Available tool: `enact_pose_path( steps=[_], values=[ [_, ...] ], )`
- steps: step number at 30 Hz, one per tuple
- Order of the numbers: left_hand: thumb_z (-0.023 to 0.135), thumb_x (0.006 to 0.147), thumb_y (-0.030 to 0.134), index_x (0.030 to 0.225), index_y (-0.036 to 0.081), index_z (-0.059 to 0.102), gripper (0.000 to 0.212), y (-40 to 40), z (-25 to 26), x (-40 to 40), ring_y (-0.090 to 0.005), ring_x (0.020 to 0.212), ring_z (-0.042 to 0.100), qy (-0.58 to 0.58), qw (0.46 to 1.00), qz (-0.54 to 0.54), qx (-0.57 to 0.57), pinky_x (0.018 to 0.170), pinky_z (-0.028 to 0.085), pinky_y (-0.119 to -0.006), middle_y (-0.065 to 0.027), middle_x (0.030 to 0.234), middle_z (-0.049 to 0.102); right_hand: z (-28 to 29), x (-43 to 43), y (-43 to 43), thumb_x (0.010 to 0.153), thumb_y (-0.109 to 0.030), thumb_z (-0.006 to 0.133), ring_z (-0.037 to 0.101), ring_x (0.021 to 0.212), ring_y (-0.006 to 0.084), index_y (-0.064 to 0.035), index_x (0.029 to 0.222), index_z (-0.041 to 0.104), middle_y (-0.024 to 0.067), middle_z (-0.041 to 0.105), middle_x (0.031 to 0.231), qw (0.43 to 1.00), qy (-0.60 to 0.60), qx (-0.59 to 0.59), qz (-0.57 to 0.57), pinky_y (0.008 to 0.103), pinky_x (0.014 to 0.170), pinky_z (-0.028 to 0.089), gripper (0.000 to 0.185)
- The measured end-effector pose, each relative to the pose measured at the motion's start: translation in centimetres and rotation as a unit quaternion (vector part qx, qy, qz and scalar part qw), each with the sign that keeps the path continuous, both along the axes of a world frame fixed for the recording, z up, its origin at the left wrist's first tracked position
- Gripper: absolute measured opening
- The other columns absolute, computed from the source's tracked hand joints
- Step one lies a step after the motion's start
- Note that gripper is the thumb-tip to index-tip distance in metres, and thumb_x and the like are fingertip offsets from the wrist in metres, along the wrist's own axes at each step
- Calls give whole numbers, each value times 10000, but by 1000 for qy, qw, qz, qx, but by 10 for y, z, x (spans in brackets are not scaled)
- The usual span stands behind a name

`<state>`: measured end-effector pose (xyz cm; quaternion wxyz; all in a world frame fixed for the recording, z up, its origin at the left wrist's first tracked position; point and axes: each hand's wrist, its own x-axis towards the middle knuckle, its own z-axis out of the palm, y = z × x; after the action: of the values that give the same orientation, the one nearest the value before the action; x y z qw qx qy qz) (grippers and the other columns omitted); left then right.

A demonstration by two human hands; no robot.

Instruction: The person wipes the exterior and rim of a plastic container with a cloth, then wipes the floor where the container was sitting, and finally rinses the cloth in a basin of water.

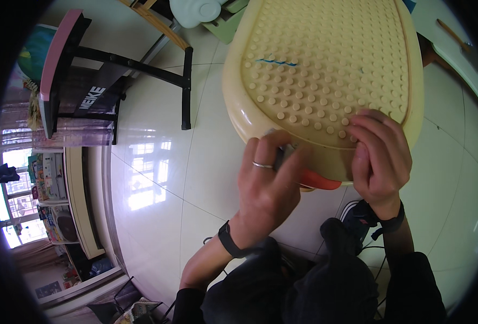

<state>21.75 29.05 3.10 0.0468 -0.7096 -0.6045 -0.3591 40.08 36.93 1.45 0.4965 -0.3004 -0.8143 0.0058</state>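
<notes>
Before me is a cream plastic table [324,73] with a rounded rim and a top covered in round studs. Blue marks run across several studs at its left. My left hand [269,182], wearing a ring, is at the near rim with its fingers curled around a small grey object [281,156], mostly hidden by them. A curved orange-red piece [322,180] shows beside that hand, below the rim; whether it joins the grey object is unclear. My right hand [380,158] rests at the near right edge, fingertips bent over the studs. Anything under those fingers is hidden.
A black-framed stand [133,60] with a pink-edged top is at the left on the tiled floor [162,162]. A white surface [445,28] carries a wooden-handled item at upper right. Pale green and white plastic items [226,20] lie beyond. My legs [291,279] are below.
</notes>
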Motion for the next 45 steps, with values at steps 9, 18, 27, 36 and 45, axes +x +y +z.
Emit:
enact_pose_path(
  steps=[9,18,27,36,45],
  values=[
    [664,868,-35,927,4,656,71,14,-2,-12,-230,724,600,-21,990,142,13,595,475,-323,-109,905,563,-7,1,0,1045,-180,354,610,981,234,79,1124,565,161,651,1021,891,419,-171,-30,359,913,464,344],
    [715,796,-52,903,41,684,145,5,-3,-1,-227,763,626,-60,995,79,-1,592,507,-321,-106,938,565,-1,7,-6,989,-29,461,444,600,57,38,993,657,32,536,726,948,218,-232,-11,213,546,339,208],
    [687,687,7,941,73,707,263,-8,-5,60,-209,824,587,96,991,-90,39,645,488,-343,-86,998,613,2,14,-8,1043,-192,379,460,694,99,45,1037,593,30,481,714,867,412,-279,34,277,693,432,320],
    [697,645,81,844,166,717,218,-12,-16,72,-202,846,504,115,977,-122,128,677,472,-297,-4,1040,608,-7,78,-14,1000,-180,376,444,756,172,-13,1018,583,28,406,709,848,474,-221,-88,329,768,401,267],
    [632,703,180,809,92,651,139,56,13,102,-263,934,532,82,988,-129,4,792,455,-354,-64,933,589,-28,73,-26,1001,-166,358,459,769,143,-18,1000,580,30,455,727,829,461,-297,-108,319,763,411,266]
  ],
)
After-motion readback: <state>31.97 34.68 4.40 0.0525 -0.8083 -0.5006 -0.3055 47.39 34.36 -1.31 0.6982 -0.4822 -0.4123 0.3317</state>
